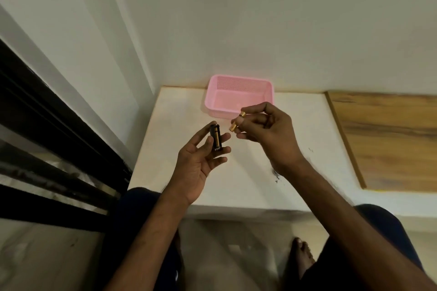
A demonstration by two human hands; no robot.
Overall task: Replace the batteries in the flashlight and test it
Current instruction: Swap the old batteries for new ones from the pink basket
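Two gold, cylindrical battery ends [233,127] pinched in right hand [267,131]; one black battery holder [216,137] gripped by left hand [201,165], mid-frame; one pink perforated plastic basket [236,84] above.

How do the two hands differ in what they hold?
The left hand lies palm up, gripping one black battery holder; the right hand curls over, pinching two gold batteries. The left hand is nearer the person than the right hand. Both hover above the white table.
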